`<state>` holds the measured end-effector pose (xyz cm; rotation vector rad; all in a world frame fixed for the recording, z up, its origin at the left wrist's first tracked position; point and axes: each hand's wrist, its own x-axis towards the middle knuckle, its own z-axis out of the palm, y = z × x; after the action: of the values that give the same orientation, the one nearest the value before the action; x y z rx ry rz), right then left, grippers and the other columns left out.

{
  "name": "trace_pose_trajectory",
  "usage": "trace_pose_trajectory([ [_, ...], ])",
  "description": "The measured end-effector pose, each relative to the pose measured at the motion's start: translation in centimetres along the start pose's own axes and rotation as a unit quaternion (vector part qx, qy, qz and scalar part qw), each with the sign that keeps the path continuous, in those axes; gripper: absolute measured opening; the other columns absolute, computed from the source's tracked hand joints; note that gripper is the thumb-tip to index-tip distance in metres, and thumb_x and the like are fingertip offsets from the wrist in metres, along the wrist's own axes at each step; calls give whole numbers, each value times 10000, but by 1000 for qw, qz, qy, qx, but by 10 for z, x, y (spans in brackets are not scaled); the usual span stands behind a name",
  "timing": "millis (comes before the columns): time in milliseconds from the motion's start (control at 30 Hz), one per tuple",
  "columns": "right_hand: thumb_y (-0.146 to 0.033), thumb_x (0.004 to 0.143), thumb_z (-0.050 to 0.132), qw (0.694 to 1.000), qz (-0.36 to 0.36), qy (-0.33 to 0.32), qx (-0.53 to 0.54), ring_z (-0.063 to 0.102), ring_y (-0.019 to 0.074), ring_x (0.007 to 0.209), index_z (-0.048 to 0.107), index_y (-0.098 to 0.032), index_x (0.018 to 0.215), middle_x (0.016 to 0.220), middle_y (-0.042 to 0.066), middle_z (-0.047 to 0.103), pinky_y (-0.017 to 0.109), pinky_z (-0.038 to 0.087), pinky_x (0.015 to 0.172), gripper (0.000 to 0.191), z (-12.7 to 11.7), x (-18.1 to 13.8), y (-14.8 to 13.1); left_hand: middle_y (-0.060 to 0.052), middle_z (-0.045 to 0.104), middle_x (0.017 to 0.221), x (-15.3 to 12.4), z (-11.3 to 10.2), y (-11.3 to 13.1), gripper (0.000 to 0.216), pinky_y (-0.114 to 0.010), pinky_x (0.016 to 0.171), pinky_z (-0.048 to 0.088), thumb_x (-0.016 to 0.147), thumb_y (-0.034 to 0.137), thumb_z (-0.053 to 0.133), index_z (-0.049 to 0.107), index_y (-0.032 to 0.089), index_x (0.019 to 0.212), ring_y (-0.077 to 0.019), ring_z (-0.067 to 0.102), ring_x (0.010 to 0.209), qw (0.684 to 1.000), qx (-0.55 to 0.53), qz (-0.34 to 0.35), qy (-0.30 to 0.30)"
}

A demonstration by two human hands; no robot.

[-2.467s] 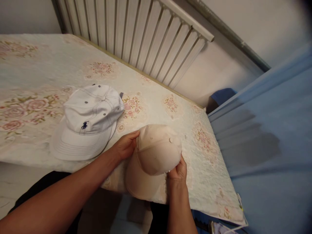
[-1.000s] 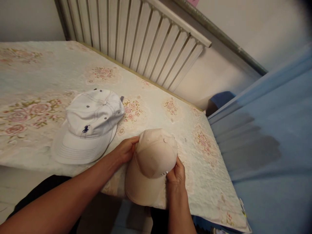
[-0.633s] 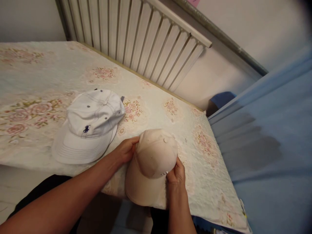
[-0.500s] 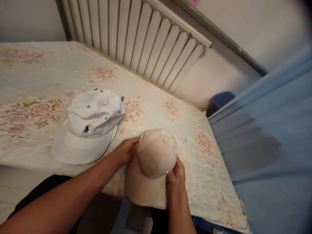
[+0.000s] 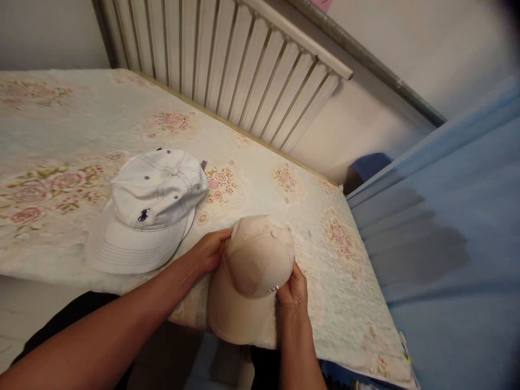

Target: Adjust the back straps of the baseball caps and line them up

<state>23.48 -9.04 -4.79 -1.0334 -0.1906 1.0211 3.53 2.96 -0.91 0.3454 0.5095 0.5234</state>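
Head view: beige cap (image 5: 260, 257) held between the person's left hand (image 5: 210, 251) and right hand (image 5: 296, 287) at the floral cloth's (image 5: 260, 170) near edge, long axis near-left to far-right, brim (image 5: 239, 320) near. White cap (image 5: 158, 187) lies left, closer to the left hand.

From here, the beige cap (image 5: 260, 257) looks like smooth, matt cloth, the small studs (image 5: 273, 288) on its front giving off a bright glint, metal or plastic, I can't tell which, while the white cap (image 5: 150, 189) is softer, creased cloth, equally dull, with raised stitching and a dark emblem (image 5: 143, 215) that seems worked in thread. The floral cover (image 5: 264, 184) looks like fabric too, matt and finely puckered. Over there the radiator (image 5: 225, 70) seems painted metal with a faint satin sheen, and the blue curtain (image 5: 439, 233) is dull, softly folded cloth.
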Motion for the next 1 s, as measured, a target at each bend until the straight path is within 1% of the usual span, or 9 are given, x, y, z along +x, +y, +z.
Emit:
trace_pose_trajectory([
  [133, -257, 706, 701, 999, 16, 27, 36, 673, 185, 883, 699, -196, 982, 924, 3, 752, 341, 507, 900, 282, 5, -2, -1, -65, 758, 849, 0, 2, 0, 279, -356, 840, 509, 780, 126, 558, 672, 142, 1035, -259, 679, 948, 1000, -2, -9, 16],
  [233, -242, 705, 697, 998, 20, 30, 48, 671, 198, 883, 703, -188, 966, 929, 18, 752, 360, 508, 905, 266, 6, -3, -2, -74, 758, 841, 0, 2, 0, 287, -356, 839, 509, 780, 117, 549, 674, 135, 1037, -264, 678, 951, 1000, -3, -5, 21],
  [400, -251, 716, 694, 999, 22, 20, 40, 671, 192, 873, 705, -191, 953, 916, 16, 753, 360, 510, 906, 246, 4, -2, -1, -68, 756, 813, 1, 1, -1, 277, -344, 829, 510, 798, 120, 524, 685, 135, 1023, -256, 676, 950, 1000, -5, -10, 24],
  [600, -275, 714, 716, 999, 11, 0, 31, 672, 192, 918, 696, -188, 1008, 947, 21, 746, 364, 502, 929, 307, 1, 0, 1, -76, 755, 843, 4, -3, -1, 265, -360, 817, 513, 758, 146, 590, 694, 130, 1001, -277, 672, 955, 1000, 8, -2, 9],
  [800, -258, 716, 710, 999, -5, -5, 32, 668, 184, 943, 695, -202, 992, 974, 15, 743, 351, 504, 928, 282, -1, 3, -1, -71, 757, 834, 2, -2, 0, 255, -350, 800, 517, 776, 152, 600, 690, 141, 1014, -269, 684, 930, 1000, 4, -13, 15],
  [900, -262, 707, 719, 999, -17, 1, 30, 676, 171, 888, 697, -191, 973, 941, 12, 747, 322, 518, 888, 277, -3, 5, -3, -80, 756, 821, 2, -2, -2, 247, -347, 795, 519, 788, 150, 588, 687, 129, 1013, -266, 690, 919, 999, 3, -31, 14],
  [1000, -262, 694, 731, 999, -17, 17, 41, 677, 153, 828, 701, -186, 915, 878, -6, 748, 292, 527, 853, 235, -5, 7, -4, -86, 757, 819, 1, -2, -3, 246, -339, 789, 522, 794, 146, 577, 685, 117, 1014, -263, 693, 913, 999, 9, -42, 21],
])
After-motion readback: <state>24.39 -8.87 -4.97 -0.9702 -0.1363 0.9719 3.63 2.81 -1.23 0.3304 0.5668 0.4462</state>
